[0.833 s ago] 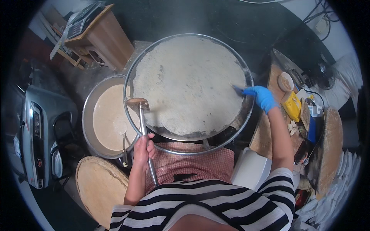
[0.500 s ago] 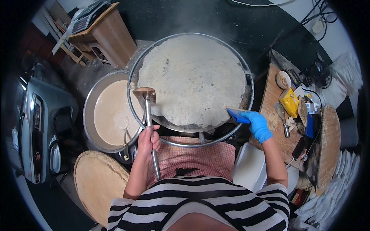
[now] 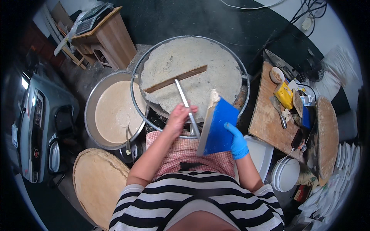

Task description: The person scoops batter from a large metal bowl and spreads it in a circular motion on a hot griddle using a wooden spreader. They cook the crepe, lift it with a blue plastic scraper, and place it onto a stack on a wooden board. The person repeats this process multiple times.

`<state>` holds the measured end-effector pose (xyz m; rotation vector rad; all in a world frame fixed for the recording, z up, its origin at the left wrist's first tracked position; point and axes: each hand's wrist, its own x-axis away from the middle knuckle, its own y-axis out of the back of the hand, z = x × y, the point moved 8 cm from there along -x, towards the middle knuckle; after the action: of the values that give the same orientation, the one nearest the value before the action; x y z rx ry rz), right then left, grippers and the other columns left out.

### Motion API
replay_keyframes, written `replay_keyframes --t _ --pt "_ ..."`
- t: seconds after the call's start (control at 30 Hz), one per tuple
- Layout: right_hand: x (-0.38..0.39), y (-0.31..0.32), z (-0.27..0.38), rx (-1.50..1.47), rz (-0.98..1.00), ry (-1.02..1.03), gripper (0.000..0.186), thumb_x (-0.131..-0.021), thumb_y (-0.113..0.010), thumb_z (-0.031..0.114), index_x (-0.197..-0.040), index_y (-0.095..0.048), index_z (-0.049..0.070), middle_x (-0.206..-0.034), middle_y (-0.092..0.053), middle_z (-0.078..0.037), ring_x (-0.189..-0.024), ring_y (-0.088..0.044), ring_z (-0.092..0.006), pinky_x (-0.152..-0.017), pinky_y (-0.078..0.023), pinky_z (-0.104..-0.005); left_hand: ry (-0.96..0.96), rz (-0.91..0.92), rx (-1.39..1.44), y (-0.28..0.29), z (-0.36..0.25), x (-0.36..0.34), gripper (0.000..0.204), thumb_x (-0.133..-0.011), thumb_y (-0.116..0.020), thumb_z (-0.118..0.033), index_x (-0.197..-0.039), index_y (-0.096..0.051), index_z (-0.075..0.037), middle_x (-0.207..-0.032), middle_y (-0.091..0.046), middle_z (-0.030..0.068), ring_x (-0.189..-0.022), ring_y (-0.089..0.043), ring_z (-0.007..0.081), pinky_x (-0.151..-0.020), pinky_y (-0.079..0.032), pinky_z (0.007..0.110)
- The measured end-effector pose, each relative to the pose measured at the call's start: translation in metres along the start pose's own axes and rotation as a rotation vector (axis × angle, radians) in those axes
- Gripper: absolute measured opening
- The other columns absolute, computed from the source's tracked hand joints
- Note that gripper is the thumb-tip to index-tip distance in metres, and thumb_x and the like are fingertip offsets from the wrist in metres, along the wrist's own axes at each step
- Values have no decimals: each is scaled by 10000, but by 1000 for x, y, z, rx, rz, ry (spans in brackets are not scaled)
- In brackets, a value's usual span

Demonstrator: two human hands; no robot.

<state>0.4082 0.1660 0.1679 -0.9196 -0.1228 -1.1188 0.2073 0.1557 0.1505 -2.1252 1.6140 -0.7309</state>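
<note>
A round griddle (image 3: 216, 57) carries a thin, pale batter layer with darker patches near its lower left edge. My bare left hand (image 3: 179, 116) is closed round the metal handle of a T-shaped wooden spreader (image 3: 163, 82), whose long flat blade lies slantwise over the batter. In my right hand (image 3: 236, 141), gloved in blue, is a wide blue scraper (image 3: 222, 124). Pale batter clings to the upper corner of its light-coloured edge. The scraper is tilted near the griddle's lower right rim, beside the spreader handle.
A metal ring (image 3: 134, 86) surrounds the griddle. On the left stands a large batter basin (image 3: 89, 115) with a ladle (image 3: 127, 142), and a round wooden board (image 3: 96, 184) below. To the right, a wooden table (image 3: 266, 111) bears a bowl, a yellow packet and a spatula.
The spreader has moved from the griddle's left rim onto its middle, its blade turned broadside. The scraper has left the right edge and come down toward me, its blue face now showing.
</note>
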Motion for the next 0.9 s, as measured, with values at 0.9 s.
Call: replay_keyframes --t 0.9 --pt "134 341 -144 -180 -783 60 481 -736 -602 535 -985 -567 124 -821 -593 -49 -615 -521 -194 -508 -417 -303 292 -688 1 274 65 47 294 -934 -417 -314 -976 -522 -43 -900 -599 90 -764 -588 188 -706 -511 309"
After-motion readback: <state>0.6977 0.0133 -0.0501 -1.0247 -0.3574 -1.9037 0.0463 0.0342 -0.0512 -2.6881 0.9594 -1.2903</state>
